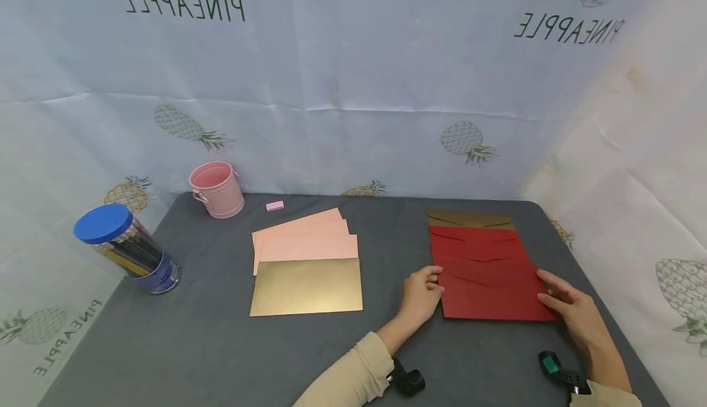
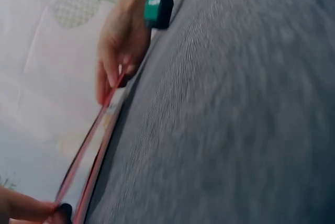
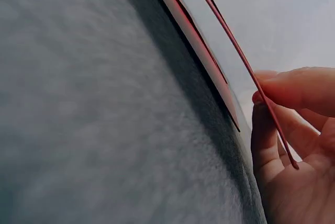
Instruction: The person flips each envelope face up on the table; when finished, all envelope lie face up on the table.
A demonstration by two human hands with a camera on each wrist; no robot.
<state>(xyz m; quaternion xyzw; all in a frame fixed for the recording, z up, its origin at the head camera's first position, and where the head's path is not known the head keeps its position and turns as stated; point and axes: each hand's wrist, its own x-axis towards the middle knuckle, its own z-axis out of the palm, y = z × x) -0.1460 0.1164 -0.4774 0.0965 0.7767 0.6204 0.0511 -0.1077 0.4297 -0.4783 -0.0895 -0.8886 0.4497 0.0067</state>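
taking the grey table (image 1: 210,345) as a clock with 12 farthest from the person, 2 beige sleeves (image 1: 353,370) come in at 6 and 4 o'clock. the left hand (image 1: 418,299) pinches the 9 o'clock edge of the top red envelope (image 1: 497,301); the right hand (image 1: 577,315) pinches its 3 o'clock edge between thumb and fingers. that envelope is at 3 o'clock, raised slightly over 2 more red envelopes (image 1: 477,244). a gold sheet (image 1: 306,287) lies at 9 o'clock, overlapping 3 fanned pink sheets (image 1: 308,247) at 11. a blue-lidded jar of pencils (image 1: 160,275) stands well out at 9. a bronze envelope (image 1: 469,218) shows beyond the red ones at 2. a small pink block (image 1: 274,205) lies at 11, near a pink bucket (image 1: 223,198) at 10. a pineapple-print cloth (image 1: 342,57) hangs at 12.
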